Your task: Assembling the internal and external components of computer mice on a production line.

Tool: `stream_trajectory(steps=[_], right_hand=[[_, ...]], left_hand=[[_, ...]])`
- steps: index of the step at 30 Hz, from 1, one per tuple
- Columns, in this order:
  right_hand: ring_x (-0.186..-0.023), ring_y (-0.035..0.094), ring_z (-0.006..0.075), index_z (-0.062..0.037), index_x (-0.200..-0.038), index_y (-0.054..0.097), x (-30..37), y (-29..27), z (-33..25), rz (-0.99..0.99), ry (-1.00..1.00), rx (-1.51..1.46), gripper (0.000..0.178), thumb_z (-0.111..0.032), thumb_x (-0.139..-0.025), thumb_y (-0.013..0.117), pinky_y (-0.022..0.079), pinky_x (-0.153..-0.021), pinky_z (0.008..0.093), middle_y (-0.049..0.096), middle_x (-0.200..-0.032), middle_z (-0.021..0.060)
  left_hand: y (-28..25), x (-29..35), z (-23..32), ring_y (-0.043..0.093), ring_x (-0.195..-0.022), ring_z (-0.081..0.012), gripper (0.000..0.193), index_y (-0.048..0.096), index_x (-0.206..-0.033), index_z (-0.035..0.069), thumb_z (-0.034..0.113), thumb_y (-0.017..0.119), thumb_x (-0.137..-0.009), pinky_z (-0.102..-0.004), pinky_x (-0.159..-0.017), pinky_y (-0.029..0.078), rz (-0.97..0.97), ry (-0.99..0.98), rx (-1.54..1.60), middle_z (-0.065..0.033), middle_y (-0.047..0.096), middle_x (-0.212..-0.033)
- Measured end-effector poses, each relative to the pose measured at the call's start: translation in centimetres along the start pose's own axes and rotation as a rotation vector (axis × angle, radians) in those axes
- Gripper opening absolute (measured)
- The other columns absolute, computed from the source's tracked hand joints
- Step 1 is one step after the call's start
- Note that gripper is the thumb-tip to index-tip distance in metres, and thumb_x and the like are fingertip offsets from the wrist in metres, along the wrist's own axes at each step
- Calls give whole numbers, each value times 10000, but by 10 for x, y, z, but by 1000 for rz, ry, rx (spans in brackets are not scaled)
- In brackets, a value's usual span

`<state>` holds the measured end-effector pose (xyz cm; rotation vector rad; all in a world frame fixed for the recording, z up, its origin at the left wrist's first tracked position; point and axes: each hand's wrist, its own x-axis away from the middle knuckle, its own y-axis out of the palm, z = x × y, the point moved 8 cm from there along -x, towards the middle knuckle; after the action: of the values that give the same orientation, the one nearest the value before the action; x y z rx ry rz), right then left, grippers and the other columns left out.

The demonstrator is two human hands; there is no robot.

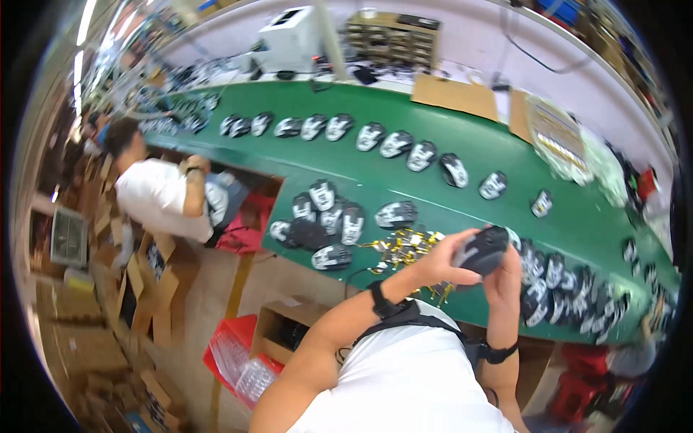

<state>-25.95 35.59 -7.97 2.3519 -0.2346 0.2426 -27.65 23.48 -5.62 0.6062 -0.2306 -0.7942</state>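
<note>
Beneath and beyond both hands, a long green desk (332, 162) is spread. Well beyond the grip, a cardboard sheet (453, 97) is laid flat near the desk's far edge. By the left grip (442, 263) and the right grip (507, 278), closed from either side, a dark shell (482, 251) is held above the desk's near edge. Similar shells (554, 270) are crowded to the right of the grip. Just left of it, small yellow-marked parts (406, 247) are heaped.
</note>
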Motion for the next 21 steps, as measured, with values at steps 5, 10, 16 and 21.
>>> stream_trajectory(steps=[5, 10, 16, 21], right_hand=[[-865, 593, 101, -31, -967, 561, -12, 21, -57, 29, -508, 329, 152, -160, -912, 620, 465, -660, 208, 655, -1063, 132], [-750, 593, 97, -12, -987, 571, 1, 28, -51, -138, -257, 266, 146, -109, -895, 628, 469, -662, 211, 664, -978, 122], [-862, 525, 78, 11, -981, 560, 22, 60, -38, -239, 1, 356, 154, -51, -863, 637, 433, -757, 224, 566, -928, 23], [-827, 526, 81, 16, -954, 566, 29, 58, -40, -199, -111, 455, 131, -11, -838, 619, 435, -742, 228, 566, -890, 15]], left_hand=[[-18, -9, 15, 558, -1107, -241, 869, 309, -1390, -12, 212, 791, -702, -352, -981, 442, 89, 193, -47, -166, 470, -1312], [-30, -10, 40, 598, -992, -224, 598, 366, -1307, 17, 274, 646, -847, -362, -851, 499, 357, 242, 78, -135, 557, -1125], [-13, -14, 57, 618, -973, -213, 451, 449, -1253, 13, 257, 556, -889, -360, -850, 506, 375, 153, 202, -121, 606, -1073], [-14, -6, 56, 618, -1013, -278, 517, 462, -1241, -11, 222, 629, -811, -417, -897, 503, 371, 136, 15, -165, 591, -1154]])
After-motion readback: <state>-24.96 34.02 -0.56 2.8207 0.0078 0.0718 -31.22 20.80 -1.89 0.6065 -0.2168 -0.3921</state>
